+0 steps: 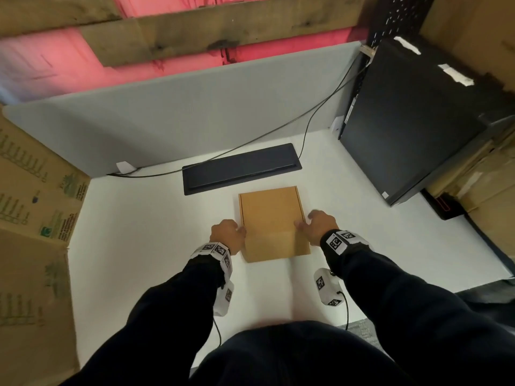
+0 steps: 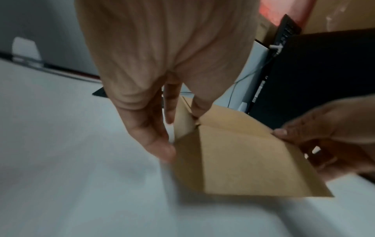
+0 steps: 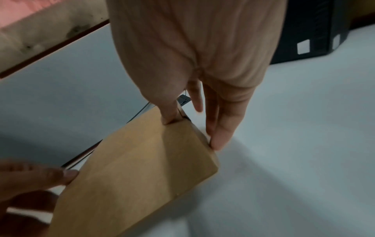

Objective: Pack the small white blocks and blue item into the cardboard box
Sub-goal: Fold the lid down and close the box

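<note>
Steadying the closed cardboard box [image 1: 271, 218] on the worktop [image 1: 139, 232], its sides are pinched by the left hand [image 1: 227, 235] and the right hand [image 1: 319, 225], fingers [image 2: 170, 102] clamped on its edges, seemingly for opening

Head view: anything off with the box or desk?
Nothing damaged or spilled. The closed brown cardboard box lies flat, held at its sides by left hand and right hand. No white blocks or blue item visible.

Matt brown cardboard box [image 1: 271, 218]; smooth white table [image 1: 145, 218]; rough knotted wooden beam [image 1: 223, 32]; grey felt-like partition [image 1: 181, 112].
</note>
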Motion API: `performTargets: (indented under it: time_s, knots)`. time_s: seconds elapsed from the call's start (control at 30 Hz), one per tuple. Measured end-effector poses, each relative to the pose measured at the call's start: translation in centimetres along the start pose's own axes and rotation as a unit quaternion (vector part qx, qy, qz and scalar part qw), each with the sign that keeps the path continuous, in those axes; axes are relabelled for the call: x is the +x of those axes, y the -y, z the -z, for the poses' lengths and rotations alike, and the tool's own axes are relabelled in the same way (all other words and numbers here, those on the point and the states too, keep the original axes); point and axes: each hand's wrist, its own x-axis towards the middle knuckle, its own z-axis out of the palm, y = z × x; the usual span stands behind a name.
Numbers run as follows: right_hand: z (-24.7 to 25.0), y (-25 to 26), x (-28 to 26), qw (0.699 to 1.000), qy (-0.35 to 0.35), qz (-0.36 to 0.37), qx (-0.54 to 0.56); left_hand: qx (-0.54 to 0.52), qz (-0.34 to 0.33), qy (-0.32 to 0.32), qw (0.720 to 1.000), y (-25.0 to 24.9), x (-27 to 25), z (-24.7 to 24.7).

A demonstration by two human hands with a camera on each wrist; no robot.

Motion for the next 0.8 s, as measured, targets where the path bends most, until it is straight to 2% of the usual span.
performTargets:
  time_s: [0.07,0.17,0.23,0.37,0.57,0.7,0.8]
  knots:
    - [-0.3,0.0,-0.2,0.999,0.028,-0.014,-0.008,-0.043,0.019,0.02,0.999,0.3,-0.1,-0.5]
    - [-1.1,-0.3,-0.2,0.999,0.03,-0.04,0.012,-0.118,0.064,0.053,0.99,1.2,-0.4,-1.1]
    - [-1.7,-0.6,-0.4,0.996,0.032,-0.073,0.038,-0.184,0.097,0.055,0.976,2.1,-0.3,-1.6]
    - [-2.3,-0.4,-0.7,0.988,0.032,-0.102,0.115,-0.26,0.118,0.048,0.957,2.9,0.6,-2.3]
    - [-2.7,-0.5,-0.5,0.985,0.003,-0.102,0.138,-0.313,0.1,0.066,0.942,4.4,1.8,-2.3]
    - [-3.2,-1.8,-0.1,0.961,0.021,-0.093,0.26,-0.303,0.089,0.05,0.948,5.2,3.0,-2.7]
    - [-3.2,-2.1,-0.1,0.948,0.038,-0.094,0.301,-0.267,0.081,0.028,0.96,4.9,3.1,-2.5]
